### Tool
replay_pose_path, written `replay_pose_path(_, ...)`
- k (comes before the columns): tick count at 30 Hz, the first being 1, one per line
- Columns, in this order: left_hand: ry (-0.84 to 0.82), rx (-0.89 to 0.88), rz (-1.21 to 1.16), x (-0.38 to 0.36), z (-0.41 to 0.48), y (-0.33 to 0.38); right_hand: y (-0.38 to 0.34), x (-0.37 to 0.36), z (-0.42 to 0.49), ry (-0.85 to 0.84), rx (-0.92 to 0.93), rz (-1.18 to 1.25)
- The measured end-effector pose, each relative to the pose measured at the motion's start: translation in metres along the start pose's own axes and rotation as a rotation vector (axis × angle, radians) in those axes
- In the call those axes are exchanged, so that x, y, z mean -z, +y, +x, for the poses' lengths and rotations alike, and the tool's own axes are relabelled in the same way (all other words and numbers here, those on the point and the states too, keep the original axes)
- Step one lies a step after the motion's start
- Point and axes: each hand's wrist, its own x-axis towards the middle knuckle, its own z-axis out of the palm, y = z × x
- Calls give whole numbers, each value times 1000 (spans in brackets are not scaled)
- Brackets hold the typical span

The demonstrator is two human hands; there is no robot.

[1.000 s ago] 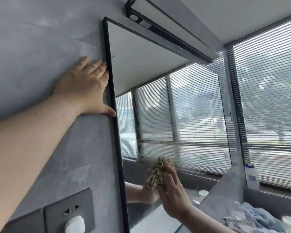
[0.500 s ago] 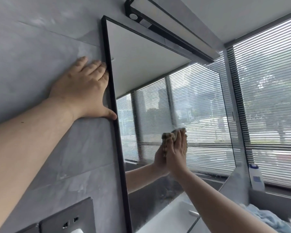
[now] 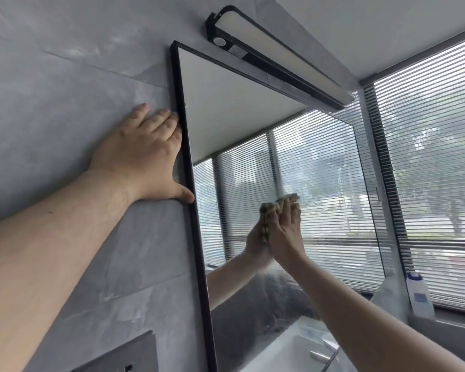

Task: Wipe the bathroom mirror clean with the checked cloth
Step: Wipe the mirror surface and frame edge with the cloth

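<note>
The black-framed bathroom mirror (image 3: 239, 116) hangs on a grey tiled wall and reflects the window blinds. My right hand (image 3: 285, 234) lies flat against the glass near the mirror's middle, fingers straight and pointing up, pressing the checked cloth (image 3: 269, 209) to it. Only the cloth's tan edge shows above and left of the fingers; the rest is hidden under the palm. My left hand (image 3: 142, 159) rests flat on the wall tile beside the mirror's left frame, its thumb touching the frame. Hazy smears show on the lower glass.
A black light bar (image 3: 279, 57) sits above the mirror. A window with slatted blinds (image 3: 435, 183) fills the right side. A white bottle with a blue cap (image 3: 419, 294) stands on the sill. A grey socket plate (image 3: 124, 355) is on the wall below left.
My right hand has slid the cloth up the glass from low on the mirror to its middle, flattening against it. My left hand has stayed on the wall.
</note>
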Motion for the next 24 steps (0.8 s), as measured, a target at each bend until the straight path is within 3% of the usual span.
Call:
replay_pose_path(3,0,-1,-6,0,1,0,-69,14,3,-94,203,-13)
replay_pose_path(5,-9,-3,-7,-1,1,0,-113,19,15,-112,246,59)
replay_pose_path(10,-4,-4,-4,-2,1,0,-169,11,48,-20,29,248)
replay_pose_path(14,-16,-3,12,-2,0,0,-124,11,58,58,-70,162)
replay_pose_path(21,-43,-5,25,-1,1,0,40,8,52,113,-452,1)
replay_pose_path(24,-41,-5,22,-3,2,0,75,9,43,78,-449,-61)
